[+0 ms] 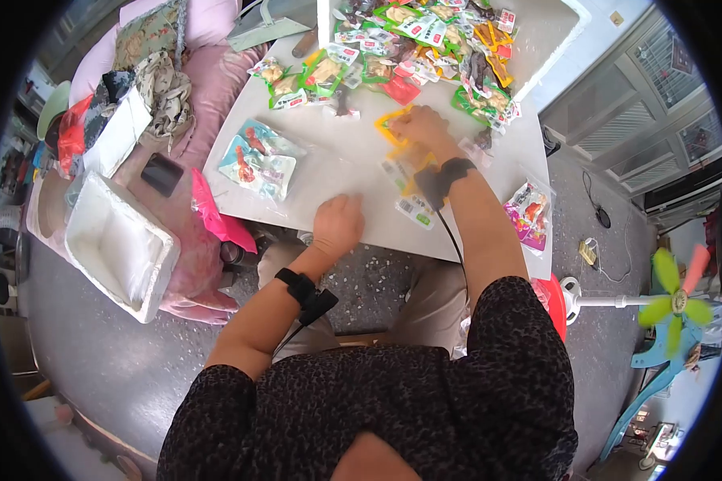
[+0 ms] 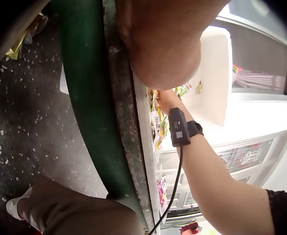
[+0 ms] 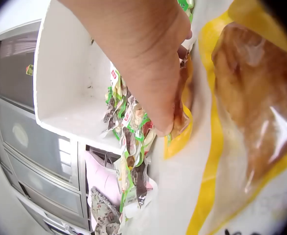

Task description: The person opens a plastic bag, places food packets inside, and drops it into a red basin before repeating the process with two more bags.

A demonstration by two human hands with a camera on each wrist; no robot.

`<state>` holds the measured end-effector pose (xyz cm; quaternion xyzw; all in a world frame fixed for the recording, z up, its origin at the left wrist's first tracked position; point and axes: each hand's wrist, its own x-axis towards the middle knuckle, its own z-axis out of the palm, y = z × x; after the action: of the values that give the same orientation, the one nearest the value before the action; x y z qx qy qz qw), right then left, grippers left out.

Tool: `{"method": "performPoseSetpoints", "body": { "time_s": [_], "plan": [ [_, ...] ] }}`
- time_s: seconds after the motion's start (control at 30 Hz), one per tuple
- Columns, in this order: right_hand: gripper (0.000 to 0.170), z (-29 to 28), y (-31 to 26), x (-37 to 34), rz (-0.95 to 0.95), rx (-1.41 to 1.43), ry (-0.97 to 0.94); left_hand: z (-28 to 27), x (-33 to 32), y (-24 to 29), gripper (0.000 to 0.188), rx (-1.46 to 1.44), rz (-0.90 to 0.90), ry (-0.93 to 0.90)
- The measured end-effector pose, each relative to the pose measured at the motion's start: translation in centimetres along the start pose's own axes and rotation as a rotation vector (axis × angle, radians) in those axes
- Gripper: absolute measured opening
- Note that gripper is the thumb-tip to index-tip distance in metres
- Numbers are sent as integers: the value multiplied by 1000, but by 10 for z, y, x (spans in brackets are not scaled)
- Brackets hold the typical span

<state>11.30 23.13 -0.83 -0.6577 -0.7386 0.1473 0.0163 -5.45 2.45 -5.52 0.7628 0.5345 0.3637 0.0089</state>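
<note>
My right hand [image 1: 423, 130] is over the middle of the white table [image 1: 321, 160], pinching a yellow-edged snack packet [image 1: 387, 124]. In the right wrist view the thumb lies over that packet [image 3: 180, 139], which has brown food inside. More yellow-edged packets [image 1: 409, 164] lie under the right wrist; one of them, a clear-fronted packet [image 3: 256, 98], fills the right side of the right wrist view. My left hand [image 1: 338, 224] rests at the near table edge, holding nothing, its fingers mostly hidden. Beyond the right hand spreads a pile of green, white and yellow snack packets [image 1: 377, 68].
A white foam box [image 1: 549, 48] stands behind the pile. Blue-and-white packets [image 1: 261, 160] lie on the table's left, purple packets [image 1: 528, 216] on its right. An empty foam box [image 1: 124, 240] is on the pink covering at left. A fan [image 1: 679, 301] stands at right.
</note>
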Motion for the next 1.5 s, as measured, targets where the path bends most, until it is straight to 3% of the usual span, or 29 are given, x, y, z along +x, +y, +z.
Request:
{"method": "performPoseSetpoints", "body": {
  "time_s": [0.13, 0.23, 0.33, 0.77, 0.87, 0.97, 1.17, 1.37, 1.5],
  "plan": [
    [62, 2, -9, -50, 16, -48, -21, 3, -2, -1, 27, 40, -30, -18],
    [61, 8, 6, -58, -1, 222, -58, 3, -4, 1, 28, 50, -31, 11],
    [60, 5, 26, -61, 31, 173, 134, 4, -3, 0, 28, 65, -46, 8],
    [71, -1, 74, -95, -202, 59, -153, 9, -4, -2, 28, 85, -55, 30],
    [56, -1, 63, -132, 23, -33, 132, 8, -4, -1, 28, 92, -54, 27],
    [56, 12, 68, -153, 83, 76, 252, 10, -5, -2, 28, 96, -51, 29],
    [66, 38, 66, -156, -81, 155, 265, 12, -5, -2, 26, 100, -61, 52],
    [76, 31, 70, -141, 4, 74, 77, 12, -5, -3, 27, 89, -68, 41],
    [69, 19, 60, -156, -12, 50, 147, 11, -6, -3, 27, 75, -68, 36]
  ]
}}
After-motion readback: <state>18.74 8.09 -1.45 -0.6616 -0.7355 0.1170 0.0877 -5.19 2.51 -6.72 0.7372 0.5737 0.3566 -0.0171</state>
